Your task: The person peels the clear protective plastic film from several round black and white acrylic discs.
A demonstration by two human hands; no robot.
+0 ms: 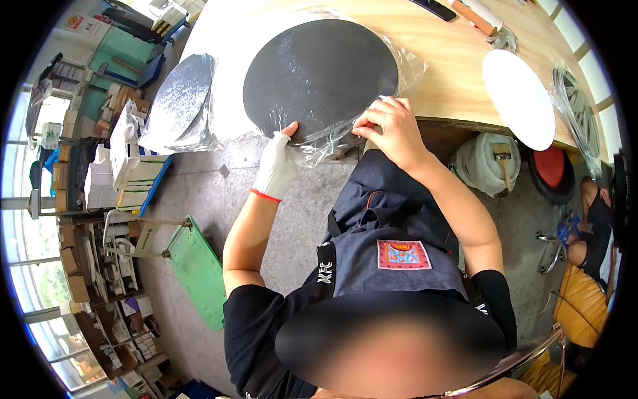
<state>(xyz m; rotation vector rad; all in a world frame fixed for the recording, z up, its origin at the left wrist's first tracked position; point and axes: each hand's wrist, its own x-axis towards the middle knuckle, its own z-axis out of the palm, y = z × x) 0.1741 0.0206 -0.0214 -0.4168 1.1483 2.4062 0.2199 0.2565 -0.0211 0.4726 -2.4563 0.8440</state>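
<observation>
A large black round disc [319, 73] lies on the pale wooden table [455, 76], its near edge reaching the table's front. Clear plastic film [319, 153] wraps around it and bunches along its near and right edges. My left hand [278, 159], in a white glove with a red cuff, grips the disc's near-left edge with the bare thumb on top; its other fingers are hidden. Bare, my right hand [392, 130] pinches the film at the near-right edge, thumb against fingertips.
Another dark disc in film [183, 96] is at the left, and a white disc [518, 100] at the table's right. Under the table are a bucket [468, 169] with a brush [503, 159] and a red-topped stool [549, 166]. A green trolley [193, 276] stands left; another person [591, 233] sits right.
</observation>
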